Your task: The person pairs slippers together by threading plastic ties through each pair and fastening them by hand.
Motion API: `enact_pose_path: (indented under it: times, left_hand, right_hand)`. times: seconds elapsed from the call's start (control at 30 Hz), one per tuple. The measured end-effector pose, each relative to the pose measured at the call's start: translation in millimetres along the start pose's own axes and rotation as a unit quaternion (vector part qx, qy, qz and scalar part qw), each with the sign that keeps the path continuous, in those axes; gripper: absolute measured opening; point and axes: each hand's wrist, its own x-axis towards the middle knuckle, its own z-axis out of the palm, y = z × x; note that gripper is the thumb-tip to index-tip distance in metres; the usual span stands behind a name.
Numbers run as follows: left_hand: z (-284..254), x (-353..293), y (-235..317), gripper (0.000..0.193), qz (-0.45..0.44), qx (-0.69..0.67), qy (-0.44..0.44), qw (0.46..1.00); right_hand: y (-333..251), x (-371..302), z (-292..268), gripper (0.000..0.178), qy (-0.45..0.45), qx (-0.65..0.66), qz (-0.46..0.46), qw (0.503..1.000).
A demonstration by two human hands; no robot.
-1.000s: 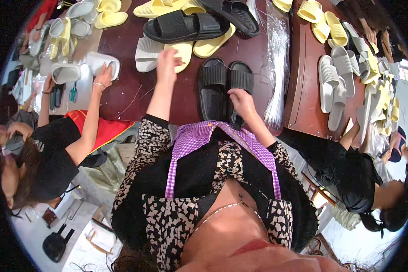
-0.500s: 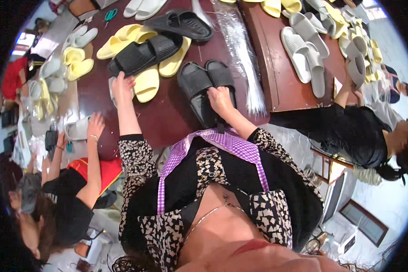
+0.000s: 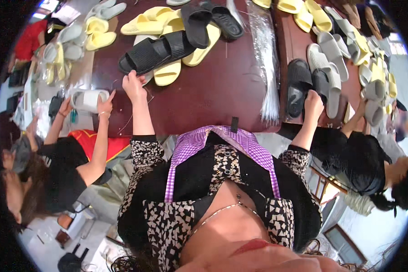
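Head view: right hand grip closed on black slipper pair at surface edge, could slide off; left hand pinching thin cord, snag risk.

Bare tabletop — between slipper piles

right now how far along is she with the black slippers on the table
Looks done: one black pair lies side by side at the right, under the right hand. In hand: the left hand touches the heel end of another black slipper lying over yellow slippers. Left: its likely mate lies crosswise, and loose grey and yellow slippers are spread over the table.
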Motion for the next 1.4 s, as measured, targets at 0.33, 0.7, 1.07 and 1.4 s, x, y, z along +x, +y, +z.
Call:
enact_pose_path:
  times: [0.33, 0.7, 1.07, 1.4]
  left_hand:
    - [-47.4, -21.8, 45.7, 0.014, 0.094, 0.019, 0.078, 0.992]
    - [-16.2, -79.4, 7.0, 0.014, 0.005, -0.018, -0.096, 0.995]
    - [-30.1, -70.8, -26.4, 0.016, -0.04, 0.091, -0.104, 0.99]
    - [1.5, -32.5, 0.9, 0.021, 0.105, 0.257, -0.312, 0.909]
  right_hand:
    - [-108.0, -30.9, 26.5, 0.021, -0.058, 0.352, -0.091, 0.93]
    - [-203.4, -71.0, 17.4, 0.029, -0.338, 0.703, 0.051, 0.623]
    - [-107.0, -64.1, 68.9, 0.029, -0.233, 0.559, 0.164, 0.779]
    - [-88.2, -1.1, 1.1, 0.031, -0.191, 0.597, -0.007, 0.779]
